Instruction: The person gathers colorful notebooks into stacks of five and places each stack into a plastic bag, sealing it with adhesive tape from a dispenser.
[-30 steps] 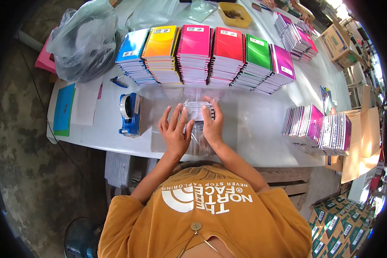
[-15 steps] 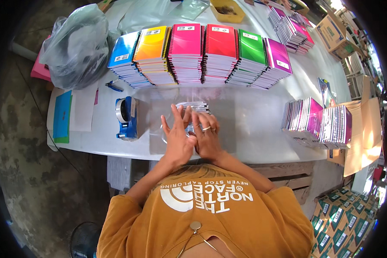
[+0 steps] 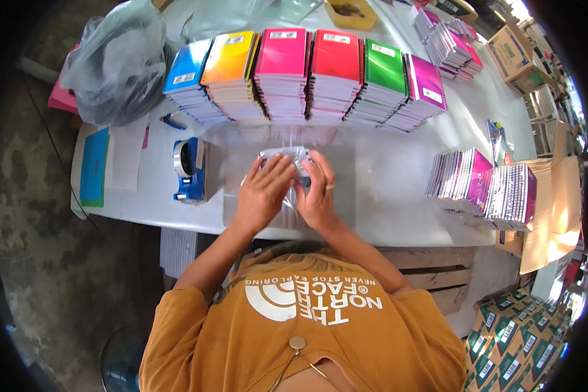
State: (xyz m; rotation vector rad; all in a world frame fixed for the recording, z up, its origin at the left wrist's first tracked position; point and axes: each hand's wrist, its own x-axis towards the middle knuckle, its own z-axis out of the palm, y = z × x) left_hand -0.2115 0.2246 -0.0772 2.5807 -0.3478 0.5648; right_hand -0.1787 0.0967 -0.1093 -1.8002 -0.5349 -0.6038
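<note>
A: Where do the hands sit?

B: I see the left hand point(image 3: 262, 193) and right hand point(image 3: 317, 189) side by side on a clear plastic bag point(image 3: 287, 160) lying on the white table point(image 3: 385, 196), fingers curled and pressing it.

A: Surroundings?

B: Blue tape dispenser point(image 3: 191, 170) just left; coloured notebook stacks point(image 3: 307, 75) behind the bag.

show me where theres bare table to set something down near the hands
Bare table lies right of the hands, between the right hand and the side notebook stacks. A narrower strip runs between the tape dispenser and left hand. The far edge is crowded with the row of coloured notebook stacks.
</note>
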